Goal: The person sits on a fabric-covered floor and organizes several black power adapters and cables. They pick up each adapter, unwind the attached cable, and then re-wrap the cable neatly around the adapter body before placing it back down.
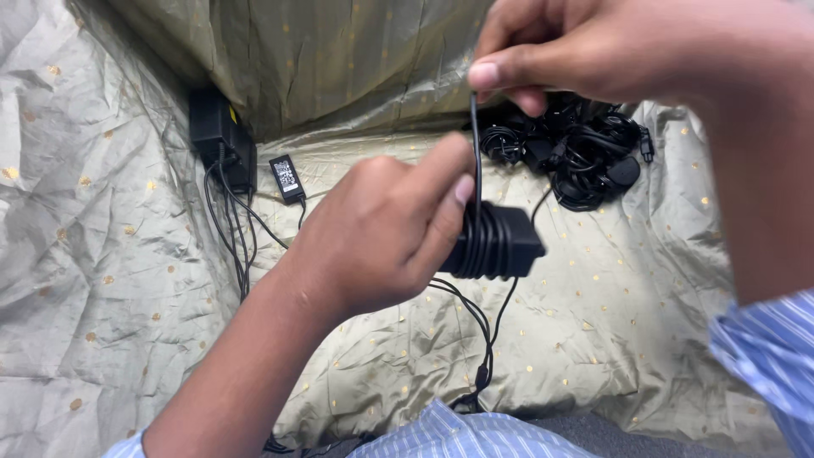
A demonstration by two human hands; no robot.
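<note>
Left hand (381, 237) fingers clasping cable-wrapped black adapter (500, 244), right hand (585, 51) fingers pinching its cable (476, 144)

Soft even light; near hands slightly blurred.

A black power adapter (500, 242), its body partly wound with turns of its own black cable (476, 144), is held on its side in the left hand (381, 233) above the cloth (102, 254). The cable rises taut from the adapter to the right hand (577, 55), pinched between thumb and fingers; the remaining length trails below the adapter.
</note>
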